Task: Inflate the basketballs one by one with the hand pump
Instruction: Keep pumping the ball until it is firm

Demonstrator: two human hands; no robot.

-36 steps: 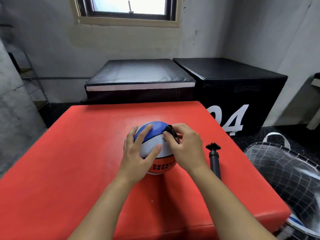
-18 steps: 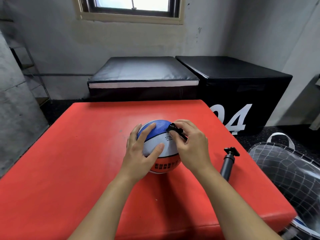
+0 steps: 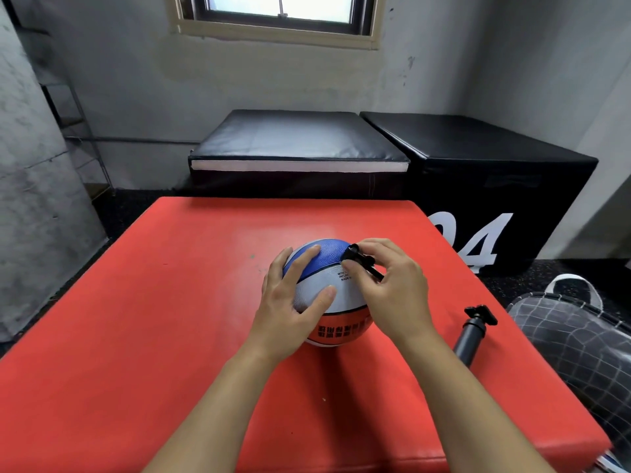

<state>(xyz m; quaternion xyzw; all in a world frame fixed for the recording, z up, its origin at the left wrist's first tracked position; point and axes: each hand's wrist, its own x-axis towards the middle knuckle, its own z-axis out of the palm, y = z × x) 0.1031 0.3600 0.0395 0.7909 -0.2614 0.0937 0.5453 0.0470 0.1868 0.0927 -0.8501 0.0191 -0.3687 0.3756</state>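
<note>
A small blue, white and orange basketball [image 3: 333,268] sits on the red padded box [image 3: 205,302]. My left hand [image 3: 293,302] lies on the ball's left side, fingers spread and curved over it, thumb pressing the white panel. My right hand [image 3: 392,285] pinches the black nozzle end of the pump hose [image 3: 358,257] against the top of the ball. The black hand pump [image 3: 471,332] lies on the box to the right of my right forearm, its T-handle pointing away from me.
A mesh bag [image 3: 580,353] with a white handle stands at the right, below the box's edge; another ball shows at its bottom. Two black padded boxes [image 3: 444,158] stand behind the red one, one marked 04. Grey walls enclose the room.
My right hand has drawn the hose nozzle slightly up and right on the ball. The view has shifted, so the pump appears farther right. My left hand keeps its place.
</note>
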